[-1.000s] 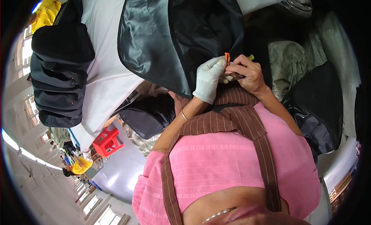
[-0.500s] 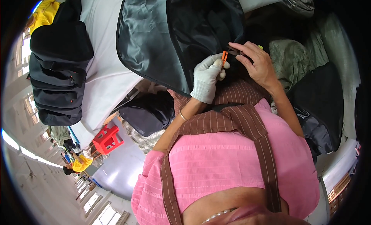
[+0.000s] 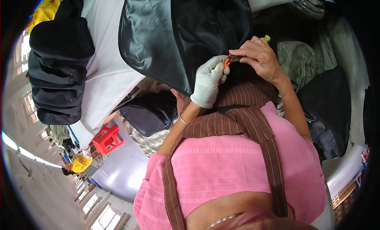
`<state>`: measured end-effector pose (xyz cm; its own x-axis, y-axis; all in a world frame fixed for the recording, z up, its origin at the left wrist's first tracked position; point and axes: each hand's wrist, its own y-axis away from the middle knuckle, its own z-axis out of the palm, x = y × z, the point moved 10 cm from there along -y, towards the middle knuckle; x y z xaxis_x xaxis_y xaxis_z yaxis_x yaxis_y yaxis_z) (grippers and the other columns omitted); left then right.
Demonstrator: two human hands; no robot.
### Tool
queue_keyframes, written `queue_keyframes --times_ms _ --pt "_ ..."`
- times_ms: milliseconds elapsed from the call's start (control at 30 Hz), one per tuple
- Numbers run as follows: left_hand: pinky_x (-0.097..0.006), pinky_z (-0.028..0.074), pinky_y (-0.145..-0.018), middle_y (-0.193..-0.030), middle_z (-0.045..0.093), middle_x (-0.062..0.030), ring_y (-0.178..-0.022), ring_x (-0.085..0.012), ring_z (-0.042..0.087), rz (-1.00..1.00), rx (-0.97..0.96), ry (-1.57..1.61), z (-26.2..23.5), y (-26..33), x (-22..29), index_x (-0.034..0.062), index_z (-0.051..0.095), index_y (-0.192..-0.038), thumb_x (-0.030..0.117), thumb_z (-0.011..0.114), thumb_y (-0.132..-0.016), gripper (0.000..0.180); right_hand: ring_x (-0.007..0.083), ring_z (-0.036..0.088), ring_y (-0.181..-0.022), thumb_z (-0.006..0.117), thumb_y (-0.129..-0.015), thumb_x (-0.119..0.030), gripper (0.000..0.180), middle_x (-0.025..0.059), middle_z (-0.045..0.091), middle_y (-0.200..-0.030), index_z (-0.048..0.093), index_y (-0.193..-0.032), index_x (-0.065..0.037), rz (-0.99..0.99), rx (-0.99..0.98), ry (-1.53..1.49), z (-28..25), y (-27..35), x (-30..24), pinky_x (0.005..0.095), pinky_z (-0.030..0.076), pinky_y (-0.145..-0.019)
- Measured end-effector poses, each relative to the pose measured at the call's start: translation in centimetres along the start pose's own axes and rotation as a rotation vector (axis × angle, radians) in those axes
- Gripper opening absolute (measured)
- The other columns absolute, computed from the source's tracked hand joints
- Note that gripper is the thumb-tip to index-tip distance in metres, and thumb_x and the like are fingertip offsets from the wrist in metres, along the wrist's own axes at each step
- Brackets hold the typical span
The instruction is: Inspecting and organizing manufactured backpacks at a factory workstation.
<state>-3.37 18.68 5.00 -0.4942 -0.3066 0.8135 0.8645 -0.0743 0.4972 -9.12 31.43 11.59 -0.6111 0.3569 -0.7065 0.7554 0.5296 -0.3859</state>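
Observation:
My left hand (image 3: 207, 80), in a white knit glove, pinches a small orange pull tab (image 3: 227, 62) between thumb and fingers. My bare right hand (image 3: 262, 58), with a ring on one finger, grips small dark thread snips (image 3: 236, 58). The tips of the snips meet the orange tab or lie right against it; whether they touch I cannot tell. A glossy black fabric piece with dark piped edges (image 3: 152, 34) spreads out beyond my left hand. What the tab is fixed to is lost in the dark cloth.
Several black bags (image 3: 59, 77) are stacked at the left on a white-covered table (image 3: 101, 44). A red plastic stool (image 3: 107, 139) stands on the floor below. More black bags lie under the table edge (image 3: 148, 115) and at my right (image 3: 326, 107). A person in yellow (image 3: 80, 163) is far off.
The blades of the snips, spread apart before, have closed together. My right fingers have curled in around them, and the orange tab has tilted slightly and shifted left.

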Motion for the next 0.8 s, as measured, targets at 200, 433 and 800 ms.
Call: queue_keyframes --times_ms 200,433,800 --pt "-0.016 0.034 -0.053 -0.074 0.053 0.0034 -0.057 -0.0026 0.04 -0.013 0.001 0.003 -0.1 0.0 0.1 -0.0001 0.061 -0.11 0.011 0.044 -0.096 0.025 0.0156 0.051 -0.074 0.07 -0.075 -0.01 0.031 -0.0041 0.061 -0.077 0.072 -0.104 -0.019 -0.017 -0.055 0.021 0.1 -0.4 0.0 0.0304 0.037 -0.073" --pt "-0.017 0.034 -0.053 -0.074 0.053 0.0032 -0.057 -0.0029 0.04 -0.029 -0.009 -0.036 -0.2 -0.1 0.1 -0.0003 0.06 -0.109 0.012 0.044 -0.096 0.024 0.0153 0.05 -0.073 0.07 -0.074 -0.007 0.03 -0.0045 0.06 -0.075 0.072 -0.101 -0.019 -0.004 -0.048 -0.032 0.4 -0.5 0.4 0.0304 0.037 -0.072" --pt "-0.017 0.038 -0.056 -0.077 0.056 0.0022 -0.06 -0.003 0.045 -0.003 -0.015 -0.044 0.0 0.4 0.4 -0.0005 0.06 -0.111 0.015 0.045 -0.096 0.025 0.0167 0.05 -0.065 0.07 -0.073 -0.004 0.026 -0.0007 0.062 -0.073 0.072 -0.097 -0.013 0.069 0.043 -0.158 -0.4 -0.9 1.3 0.0297 0.043 -0.067"
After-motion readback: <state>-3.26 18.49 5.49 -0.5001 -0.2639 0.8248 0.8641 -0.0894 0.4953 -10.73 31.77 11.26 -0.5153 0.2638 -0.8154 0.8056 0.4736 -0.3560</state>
